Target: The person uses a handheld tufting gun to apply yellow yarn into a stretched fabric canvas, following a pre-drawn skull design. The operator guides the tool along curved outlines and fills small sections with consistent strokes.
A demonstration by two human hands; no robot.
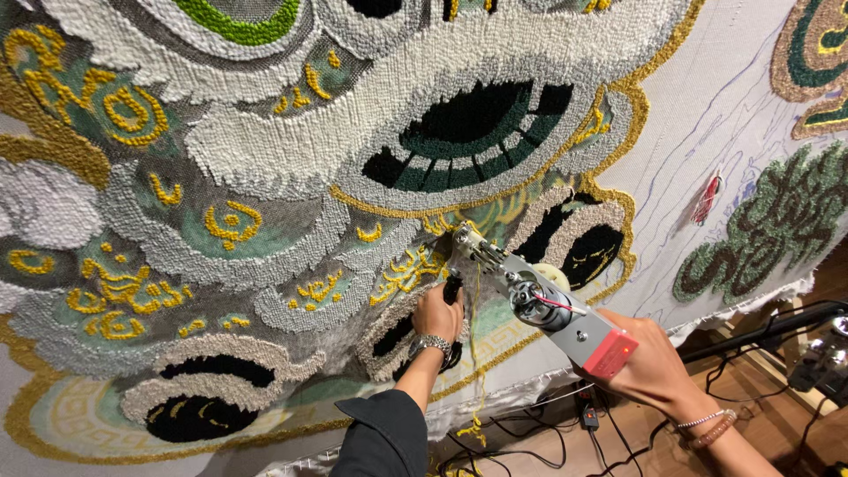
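Head view: grey tufting gun (539, 296), red-ended.

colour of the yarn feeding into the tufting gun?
Yellow. The yarn hangs below the tufting gun, between the left hand and right hand; head view.

A stretched backing cloth (707, 106) carries the tufted rug design (291, 168) in white, grey, green, black and yellow yarn. Below it, the wooden floor (636, 442) bears tangled black cables (530, 446).

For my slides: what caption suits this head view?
Both hands, left hand and right hand, press a tufting gun against a patterned rug.
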